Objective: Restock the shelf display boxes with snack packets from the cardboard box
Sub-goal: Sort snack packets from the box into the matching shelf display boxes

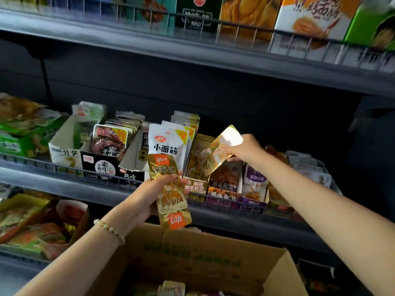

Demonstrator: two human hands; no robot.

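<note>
Found dark grey middle shelf (53, 180) fronted by wire rail (42, 165). Ranged along it, left to right: loose green packets (21, 133), white display box (62, 146), black display box (100, 165), gold display box (195, 185), purple display box (254, 195). Above, upper shelf (128, 50) loaded with tall cartons (248, 16).

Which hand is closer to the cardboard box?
Left. The left hand, holding gold packets, is just above the cardboard box; the right hand holds a shiny packet higher up, at the shelf.
</note>
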